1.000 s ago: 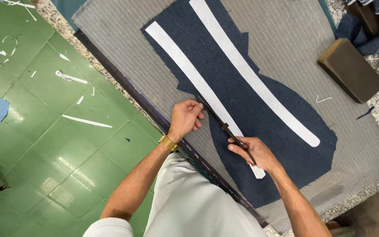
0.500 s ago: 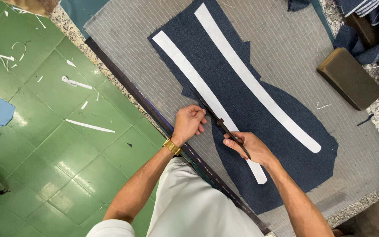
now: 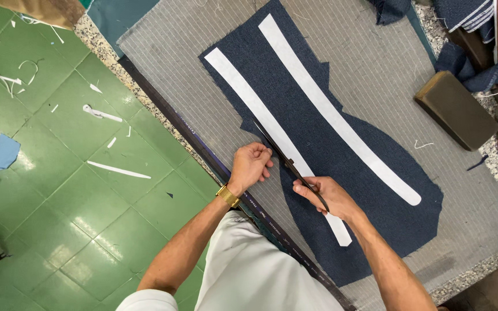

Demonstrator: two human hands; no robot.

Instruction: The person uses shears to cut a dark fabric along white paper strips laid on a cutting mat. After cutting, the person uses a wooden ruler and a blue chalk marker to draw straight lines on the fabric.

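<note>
Your right hand (image 3: 325,196) grips the handles of a pair of dark scissors (image 3: 286,163), its fingers curled tight through and around them, and the blades run up and away from you along the near edge of a long white strip (image 3: 260,115). That strip lies on a piece of dark blue cloth (image 3: 318,150), and the blade tips reach the cloth's left edge, just beside the strip. Whether the blades themselves are parted or closed cannot be told from here.

Your left hand (image 3: 250,164) rests on the grey striped fabric (image 3: 376,69) right at the edge of the dark blue cloth, just left of the scissors. Its fingers are bent and pressed together, pinching or pinning the cloth edge; which of the two is hidden under the knuckles. A gold watch (image 3: 227,196) sits on that wrist.

A second, longer white strip (image 3: 341,121) lies on the same blue cloth farther from you, roughly parallel to the first and well apart from your hands. A brown block (image 3: 455,110) sits on the grey fabric toward the right end of the tabletop (image 3: 494,256). White scraps (image 3: 110,168) lie scattered on the green floor (image 3: 59,190) to your left.
</note>
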